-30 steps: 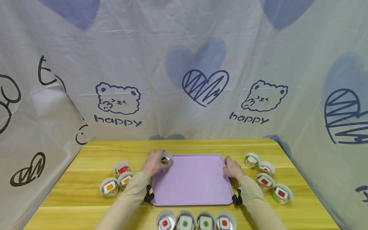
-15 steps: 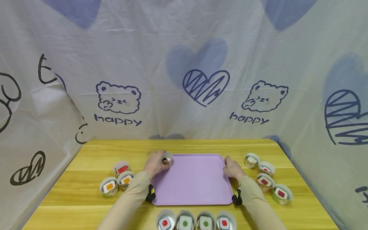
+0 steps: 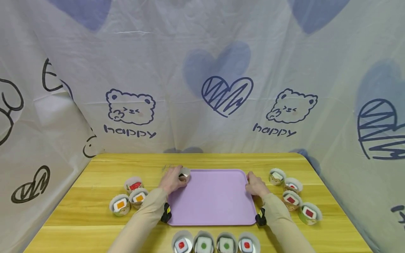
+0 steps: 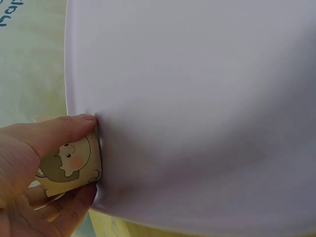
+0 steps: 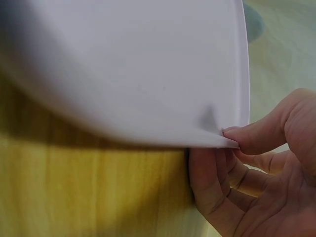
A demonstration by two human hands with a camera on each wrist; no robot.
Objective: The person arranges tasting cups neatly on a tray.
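A small paper cup (image 4: 74, 165) printed with a cartoon face stands in the far left corner of the lilac tray (image 3: 212, 200). My left hand (image 3: 171, 180) grips it between thumb and fingers in the left wrist view; what lies inside is mostly hidden. At the tray's right edge, near the far corner, my right hand (image 3: 257, 185) pinches the rim, thumb on top and fingers underneath, as the right wrist view shows.
On the left stand paper cups (image 3: 120, 205) with toy sushi-like pieces. Several more cups (image 3: 291, 200) are grouped at the right. A row of cups (image 3: 204, 243) lines the near side of the wooden table (image 3: 95, 232). A printed curtain (image 3: 180, 116) hangs behind.
Over the last second my left hand and the cup have shifted very slightly to the right, and then stay still. The right hand keeps its place on the tray rim.
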